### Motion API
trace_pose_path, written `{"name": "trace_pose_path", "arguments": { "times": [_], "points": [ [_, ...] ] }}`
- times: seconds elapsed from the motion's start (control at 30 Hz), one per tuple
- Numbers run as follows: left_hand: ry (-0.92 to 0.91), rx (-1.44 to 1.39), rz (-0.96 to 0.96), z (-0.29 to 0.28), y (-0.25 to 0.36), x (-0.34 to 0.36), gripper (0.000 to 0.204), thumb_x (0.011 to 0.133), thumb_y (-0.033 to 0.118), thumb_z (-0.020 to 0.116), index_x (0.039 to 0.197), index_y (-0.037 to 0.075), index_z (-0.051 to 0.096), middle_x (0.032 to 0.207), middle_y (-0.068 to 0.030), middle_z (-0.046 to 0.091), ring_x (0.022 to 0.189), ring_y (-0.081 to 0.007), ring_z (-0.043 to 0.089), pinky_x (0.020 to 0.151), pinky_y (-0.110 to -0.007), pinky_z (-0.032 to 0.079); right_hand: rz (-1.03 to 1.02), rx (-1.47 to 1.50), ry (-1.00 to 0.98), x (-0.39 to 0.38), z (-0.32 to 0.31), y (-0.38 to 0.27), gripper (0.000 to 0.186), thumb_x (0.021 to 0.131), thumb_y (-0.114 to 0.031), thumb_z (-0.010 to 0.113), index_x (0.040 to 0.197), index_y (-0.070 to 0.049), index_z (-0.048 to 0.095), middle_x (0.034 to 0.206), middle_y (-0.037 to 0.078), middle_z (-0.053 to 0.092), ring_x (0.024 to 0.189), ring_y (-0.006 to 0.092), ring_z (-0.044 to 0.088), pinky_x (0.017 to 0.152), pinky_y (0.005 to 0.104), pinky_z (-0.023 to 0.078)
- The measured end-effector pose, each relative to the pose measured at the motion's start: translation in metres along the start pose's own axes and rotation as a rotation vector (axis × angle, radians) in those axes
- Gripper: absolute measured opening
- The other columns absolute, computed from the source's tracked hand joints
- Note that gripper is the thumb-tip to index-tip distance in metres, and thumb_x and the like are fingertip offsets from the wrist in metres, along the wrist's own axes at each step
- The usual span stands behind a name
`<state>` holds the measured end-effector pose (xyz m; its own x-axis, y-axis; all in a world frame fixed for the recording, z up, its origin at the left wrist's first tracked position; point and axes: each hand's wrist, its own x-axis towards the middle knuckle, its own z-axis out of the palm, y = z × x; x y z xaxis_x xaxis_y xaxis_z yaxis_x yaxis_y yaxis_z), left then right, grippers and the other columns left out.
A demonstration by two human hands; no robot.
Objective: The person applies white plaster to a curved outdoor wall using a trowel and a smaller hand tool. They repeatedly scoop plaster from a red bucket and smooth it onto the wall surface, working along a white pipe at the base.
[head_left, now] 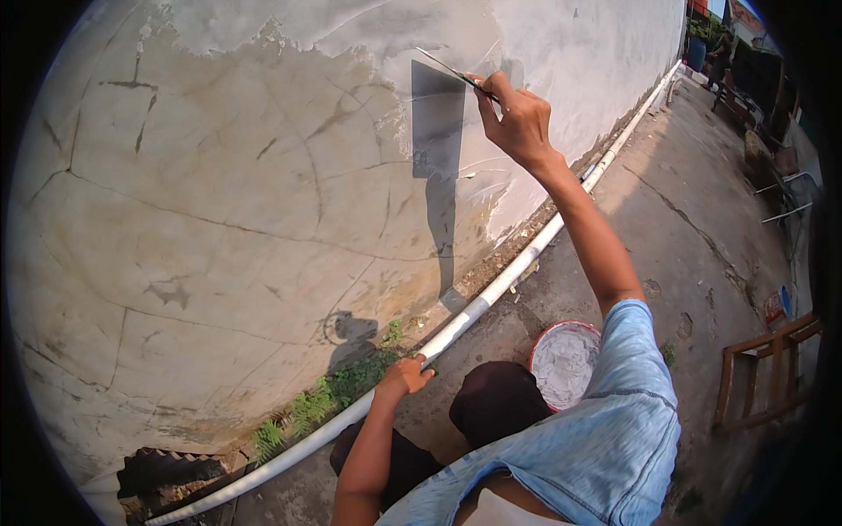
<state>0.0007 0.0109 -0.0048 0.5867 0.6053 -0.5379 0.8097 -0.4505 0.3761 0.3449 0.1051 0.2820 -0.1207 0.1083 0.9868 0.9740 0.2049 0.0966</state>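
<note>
My right hand [519, 118] is raised in front of the wall, its fingers closed round a putty knife [445, 64] seen nearly edge-on. The blade points up and left, and its broad shadow falls on the wall. Fresh grey-white plaster [561, 53] coats the upper and right part of the wall [219, 202]; the rest is bare, tan and cracked. Low down, my left hand [405, 375] is closed over the long white pipe [456, 325] at the wall's foot, its fingertips partly hidden. Beside my knee stands a red-rimmed bucket [532, 358] holding whitish paste [566, 361].
Green weeds [311, 405] grow between pipe and wall. A broken hole with corrugated sheet [167, 465] lies at the lower left. On the right, a wooden frame [767, 373] and a small tub [777, 304] sit on the cracked concrete ground [675, 237]. Far off is another person [721, 57].
</note>
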Motion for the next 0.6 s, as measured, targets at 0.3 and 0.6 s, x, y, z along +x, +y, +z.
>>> {"name": "trace_pose_path", "arguments": {
  "times": [0.3, 0.6],
  "points": [
    [0.018, -0.043, -0.028, -0.007, 0.008, -0.003, 0.05, 0.093, 0.04, 0.056, 0.131, 0.007, 0.053, 0.125, -0.0219, 0.061, 0.116, -0.0392, 0.059, 0.098, -0.047, 0.047, 0.158, -0.167, 0.14, 0.055, 0.022, 0.079, 0.013, 0.087, -0.015, 0.062, 0.099, -0.012, 0.059, 0.068, 0.009, 0.068, 0.057, 0.0303, 0.066, 0.049, 0.0403, 0.046],
    [0.043, 0.01, -0.006, -0.007, 0.016, -0.007, 0.051, 0.093, 0.04, 0.057, 0.13, 0.006, 0.053, 0.119, -0.0224, 0.064, 0.112, -0.0398, 0.061, 0.097, -0.047, 0.047, -0.033, 0.038, -0.186, -0.03, -0.011, 0.013, 0.023, 0.08, -0.006, 0.069, 0.1, -0.014, 0.06, 0.078, 0.002, 0.072, 0.05, 0.0234, 0.059, 0.048, 0.0344, 0.045]
  ]
}}
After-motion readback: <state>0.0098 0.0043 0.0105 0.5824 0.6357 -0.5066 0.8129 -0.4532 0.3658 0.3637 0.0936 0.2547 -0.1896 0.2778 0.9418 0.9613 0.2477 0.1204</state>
